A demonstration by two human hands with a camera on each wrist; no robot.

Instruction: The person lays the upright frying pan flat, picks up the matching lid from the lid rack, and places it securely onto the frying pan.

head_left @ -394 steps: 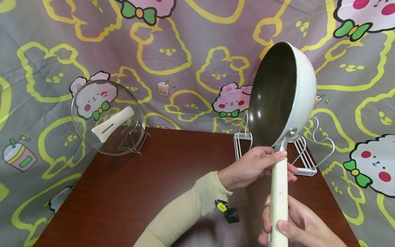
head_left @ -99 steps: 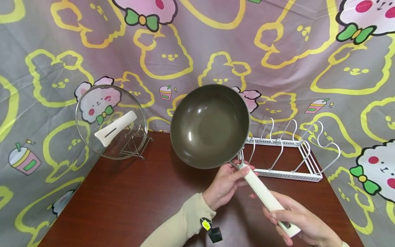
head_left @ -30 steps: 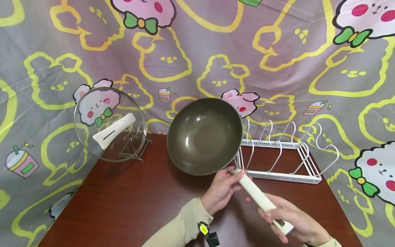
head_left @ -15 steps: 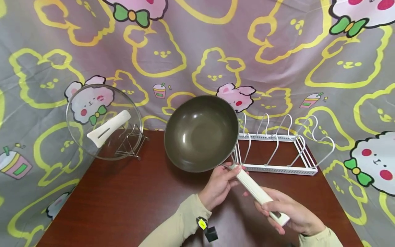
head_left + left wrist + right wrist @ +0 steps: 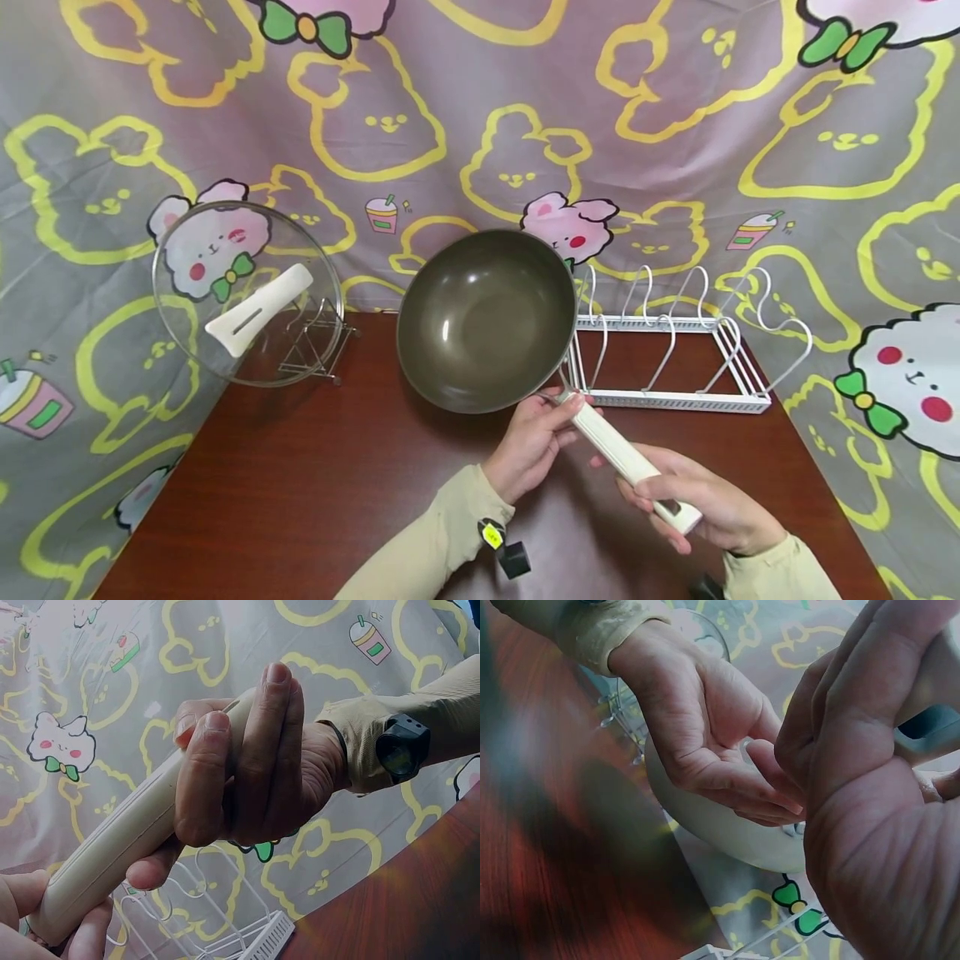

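- The pan is held over the desk, its dark bowl toward the middle of the back edge and its brown inside tilted to the person; its cream handle slants down toward the front right corner.
- The left hand holds the handle at the bowl end; thumb above and fingers beneath, it pinches the handle between them.
- The right hand grips the handle's free end, thumb on top; its fingers curl round from below, two pressed together in the left wrist view.
- A white rack with looped dividers stands toward the back right corner; its left end lies just beside the bowl in the head view.
- A glass lid with a slotted cream grip leans in a wire stand at the back left corner.
- Patterned cloth hangs behind the desk; a black device sits at the left sleeve.
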